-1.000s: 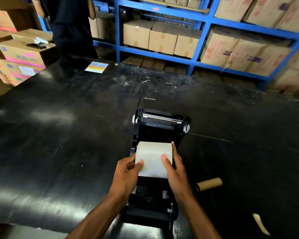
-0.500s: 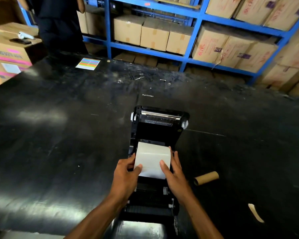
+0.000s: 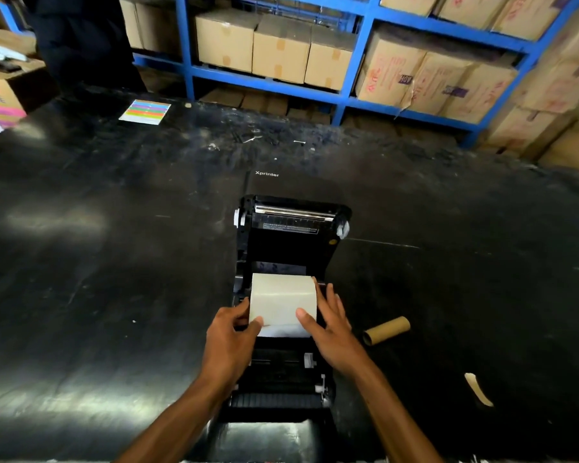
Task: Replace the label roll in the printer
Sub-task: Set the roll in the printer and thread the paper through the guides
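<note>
On the black, scuffed worktable (image 3: 114,295), near its front edge, sits a black plastic label printer (image 3: 288,248) with its lid swung open away from the person; the word "Xprinter" reads in small white letters on the dark surface just beyond the lid. Inside the lid a white strip of fine print runs across, too small to read. A wide white label roll (image 3: 281,299) lies in the printer's open bay, its loose end drawn toward the person. The left hand (image 3: 229,342) grips the roll's left side, thumb pressed on the near corner of the paper, and the right hand (image 3: 331,332) holds the right side, thumb on the paper and fingers spread along the roll's end; both hands are closed on the roll from either side. To the right of the printer, apart from it, a bare brown cardboard core tube (image 3: 386,330) lies on its side, and farther right a torn pale paper scrap (image 3: 478,389) rests on the table. At the far left of the table lies a white card with rainbow-coloured stripes (image 3: 145,111). Behind the table a blue metal shelving rack (image 3: 351,101) holds brown cardboard cartons (image 3: 278,51), some with red and purple printing that cannot be made out.
</note>
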The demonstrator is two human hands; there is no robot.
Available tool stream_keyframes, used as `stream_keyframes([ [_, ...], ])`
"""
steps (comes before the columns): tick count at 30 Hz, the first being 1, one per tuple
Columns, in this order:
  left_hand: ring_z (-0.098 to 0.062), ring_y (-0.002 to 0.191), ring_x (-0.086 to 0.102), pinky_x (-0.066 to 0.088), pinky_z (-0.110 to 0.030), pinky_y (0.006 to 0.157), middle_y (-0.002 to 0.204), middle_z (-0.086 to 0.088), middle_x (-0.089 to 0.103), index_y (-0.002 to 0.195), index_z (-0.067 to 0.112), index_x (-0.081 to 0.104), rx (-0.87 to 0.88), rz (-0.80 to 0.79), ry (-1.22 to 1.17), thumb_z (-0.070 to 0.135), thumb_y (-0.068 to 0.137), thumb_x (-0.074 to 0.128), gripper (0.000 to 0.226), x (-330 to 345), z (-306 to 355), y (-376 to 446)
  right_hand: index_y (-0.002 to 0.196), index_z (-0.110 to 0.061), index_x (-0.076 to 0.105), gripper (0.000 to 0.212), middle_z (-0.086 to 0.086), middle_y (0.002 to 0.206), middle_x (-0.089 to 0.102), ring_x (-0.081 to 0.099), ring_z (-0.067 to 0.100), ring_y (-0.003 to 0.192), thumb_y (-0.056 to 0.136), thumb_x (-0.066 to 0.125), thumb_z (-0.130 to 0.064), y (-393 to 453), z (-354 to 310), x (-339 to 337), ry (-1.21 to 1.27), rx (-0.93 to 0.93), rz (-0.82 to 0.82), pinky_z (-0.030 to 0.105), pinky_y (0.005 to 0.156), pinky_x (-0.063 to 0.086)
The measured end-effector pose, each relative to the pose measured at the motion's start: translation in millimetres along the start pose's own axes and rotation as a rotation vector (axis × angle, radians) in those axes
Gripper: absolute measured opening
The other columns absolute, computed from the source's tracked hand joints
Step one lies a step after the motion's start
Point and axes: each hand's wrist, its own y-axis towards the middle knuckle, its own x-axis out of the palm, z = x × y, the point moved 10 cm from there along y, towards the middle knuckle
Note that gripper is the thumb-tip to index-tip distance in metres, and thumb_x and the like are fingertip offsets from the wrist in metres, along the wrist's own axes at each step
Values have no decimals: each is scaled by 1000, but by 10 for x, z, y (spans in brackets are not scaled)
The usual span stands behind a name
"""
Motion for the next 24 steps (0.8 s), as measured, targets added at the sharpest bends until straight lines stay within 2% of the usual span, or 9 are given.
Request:
stream_keyframes([
  [4, -16, 86, 66, 48, -24, 76, 99, -7, 67, 115, 9, 67, 47, 36, 36, 19, 85, 67, 32, -71, 73, 4, 142, -49, 6, 67, -6, 160, -9, -14, 14, 146, 88, 45, -55, -10, 55, 24, 27, 0, 15, 46, 118, -4],
  [7, -2, 70, 66, 47, -9, 63, 78, 5, 70, 104, 12, 74, 150, 42, 109, 25, 80, 73, 27, -133, 233, 6, 141, -38, 33, 65, -2, 158, 16, 9, 18, 146, 83, 60, -49, -52, 44, -68, 114, -19, 194, 45, 119, 12],
  [8, -2, 65, 66, 46, -7, 60, 71, 11, 68, 99, 13, 76, 188, 55, 136, 25, 78, 75, 24, -158, 282, 7, 135, -32, 47, 60, -1, 155, 26, 19, 19, 144, 80, 65, -47, -81, 56, -125, 125, -18, 270, 42, 117, 20],
  [10, -3, 71, 66, 50, -13, 61, 67, 15, 66, 93, 15, 78, 242, 58, 160, 25, 75, 77, 21, -186, 326, 7, 107, -24, 68, 38, -1, 145, 41, 32, 16, 135, 74, 73, -42, -161, 68, -224, 113, -26, 393, 32, 108, 28],
  [12, -5, 76, 66, 54, -23, 62, 68, 11, 68, 93, 15, 77, 274, 44, 170, 26, 74, 78, 22, -195, 332, -3, 72, -23, 65, 19, -2, 136, 49, 38, 16, 128, 70, 77, -38, -238, 84, -273, 111, -27, 466, 27, 98, 27],
  [14, -8, 76, 66, 55, -24, 62, 66, 8, 69, 95, 14, 77, 289, 26, 191, 27, 72, 79, 26, -195, 320, -4, 58, -29, 53, 28, -2, 130, 53, 40, 18, 125, 69, 78, -36, -286, 95, -274, 98, -25, 490, 28, 95, 27],
  [18, -4, 67, 67, 55, -16, 63, 63, 9, 70, 105, 14, 73, 258, 14, 216, 28, 71, 80, 38, -203, 265, -16, 55, -28, 53, 29, 1, 135, 52, 34, 17, 131, 72, 75, -36, -324, 166, -216, 99, 20, 465, 27, 99, 19],
  [20, -1, 65, 67, 56, -18, 63, 62, 11, 70, 100, 14, 74, 248, 12, 230, 29, 71, 80, 33, -206, 246, -30, 53, -26, 54, 30, 3, 138, 51, 31, 18, 134, 74, 74, -35, -331, 191, -195, 89, 30, 451, 25, 100, 13],
  [24, -1, 66, 67, 48, -5, 59, 60, 9, 69, 90, 12, 74, 227, -3, 221, 23, 73, 80, 21, -206, 219, -34, 56, -22, 60, 27, 4, 141, 49, 28, 17, 136, 77, 72, -32, -356, 203, -153, 87, 21, 416, 26, 102, 12],
])
